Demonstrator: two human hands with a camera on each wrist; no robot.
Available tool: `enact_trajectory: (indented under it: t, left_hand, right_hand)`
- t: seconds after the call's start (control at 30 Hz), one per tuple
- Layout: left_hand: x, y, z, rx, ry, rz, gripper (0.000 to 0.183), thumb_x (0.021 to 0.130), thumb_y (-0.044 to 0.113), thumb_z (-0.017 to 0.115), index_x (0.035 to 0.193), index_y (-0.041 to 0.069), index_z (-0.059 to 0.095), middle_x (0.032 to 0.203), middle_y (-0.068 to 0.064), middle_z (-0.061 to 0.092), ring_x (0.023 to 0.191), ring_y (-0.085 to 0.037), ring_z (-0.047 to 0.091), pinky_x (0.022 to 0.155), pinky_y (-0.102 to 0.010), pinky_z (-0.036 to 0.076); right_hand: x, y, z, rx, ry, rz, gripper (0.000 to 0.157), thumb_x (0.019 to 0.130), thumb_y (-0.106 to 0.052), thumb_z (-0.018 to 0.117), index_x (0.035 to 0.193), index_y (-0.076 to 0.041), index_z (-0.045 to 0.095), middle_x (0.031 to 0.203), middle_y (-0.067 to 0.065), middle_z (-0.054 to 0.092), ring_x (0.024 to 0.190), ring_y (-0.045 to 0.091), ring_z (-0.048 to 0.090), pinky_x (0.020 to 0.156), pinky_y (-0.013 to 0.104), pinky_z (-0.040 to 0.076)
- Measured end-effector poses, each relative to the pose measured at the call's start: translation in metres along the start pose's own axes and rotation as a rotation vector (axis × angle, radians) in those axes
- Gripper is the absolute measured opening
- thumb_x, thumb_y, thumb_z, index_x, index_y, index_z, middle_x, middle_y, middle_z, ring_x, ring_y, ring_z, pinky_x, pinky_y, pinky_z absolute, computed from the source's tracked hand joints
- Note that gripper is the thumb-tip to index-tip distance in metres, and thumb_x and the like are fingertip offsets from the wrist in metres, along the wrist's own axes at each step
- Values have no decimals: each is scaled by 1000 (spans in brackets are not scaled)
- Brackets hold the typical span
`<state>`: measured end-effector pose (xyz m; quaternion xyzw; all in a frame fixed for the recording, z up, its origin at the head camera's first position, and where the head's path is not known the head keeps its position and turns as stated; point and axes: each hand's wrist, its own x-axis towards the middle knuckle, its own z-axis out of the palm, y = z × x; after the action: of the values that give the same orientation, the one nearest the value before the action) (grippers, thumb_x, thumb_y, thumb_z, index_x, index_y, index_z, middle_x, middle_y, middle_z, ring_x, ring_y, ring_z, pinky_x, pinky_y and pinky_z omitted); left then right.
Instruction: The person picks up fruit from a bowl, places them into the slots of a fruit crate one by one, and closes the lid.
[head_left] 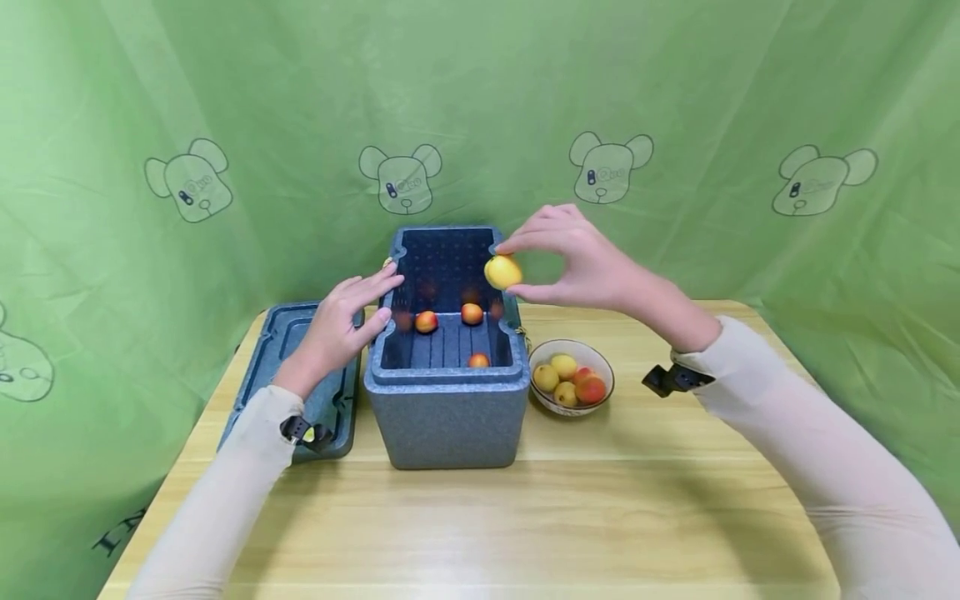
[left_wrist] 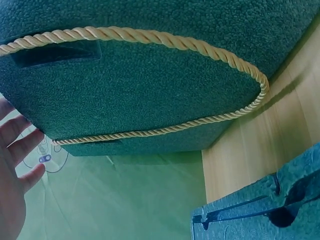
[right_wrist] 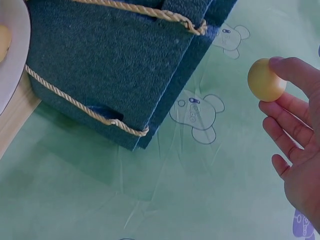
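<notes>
My right hand pinches a small, smooth yellow oval fruit between thumb and fingertips, above the right rim of a deep grey foam box. In the right wrist view, the yellow fruit sits between the thumb and fingers of the right hand. Inside the box lie three orange-red fruits, apart from each other on the ribbed floor. My left hand rests on the box's left rim with its fingers fairly straight. The left wrist view shows that hand at the box edge.
A bowl with several yellow and reddish fruits stands right of the box. The grey foam lid lies on the table at the left. Twisted rope handles hang along the box sides. A green curtain hangs behind.
</notes>
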<state>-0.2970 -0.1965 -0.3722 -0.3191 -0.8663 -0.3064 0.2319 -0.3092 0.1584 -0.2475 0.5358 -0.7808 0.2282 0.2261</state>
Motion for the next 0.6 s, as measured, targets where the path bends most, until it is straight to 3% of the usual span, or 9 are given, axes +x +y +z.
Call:
enact_trajectory:
  t: [0.33, 0.6]
  left_hand:
    - [-1, -3, 0, 3, 4, -2, 50, 104, 37, 49, 150, 17, 54, 161, -5, 44, 146, -29, 47, 121, -55, 33]
    - [2, 0, 1, -82, -16, -34, 47, 102, 35, 52, 145, 14, 58, 163, -5, 41, 155, -26, 32, 123, -57, 28]
  right_hand:
    - [6, -9, 11, 41, -57, 1, 44, 76, -18, 90, 115, -4, 76, 110, 8, 76, 108, 26, 62, 98, 45, 38]
    - [6, -12, 22, 43, -88, -7, 43, 77, -21, 89, 114, -4, 76, 110, 8, 76, 108, 26, 62, 99, 45, 39]
